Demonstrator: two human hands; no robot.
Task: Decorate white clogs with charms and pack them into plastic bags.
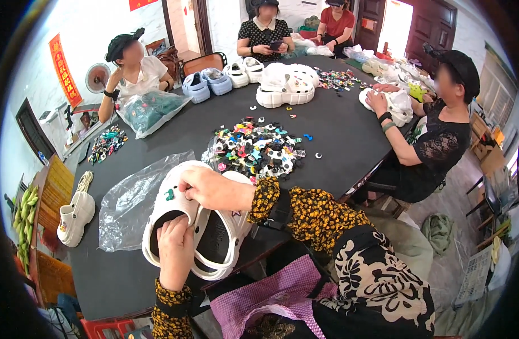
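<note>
I see my left hand [174, 248] lying on the near white clog [172, 217], its fingers [177, 226] curled over the edge of the shoe's opening and gripping it. My right hand [214, 189] reaches across from the right and rests on the toe of the same clog, fingers bent down and pinching at the upper just beside a small green charm [169, 194] set in it; whether they hold anything small I cannot tell. A second white clog [225, 234] lies touching the first on its right, partly under my right wrist. Both shoes sit on the near edge of the black desk [338, 130]. Just left of them lies a crumpled clear plastic bag [129, 206]. Beyond my right hand, near the middle of the desk, is a heap of small coloured charms [256, 150]. Further off stands a pair of chunky white clogs [286, 85], and other people sit around the far and right sides.
</note>
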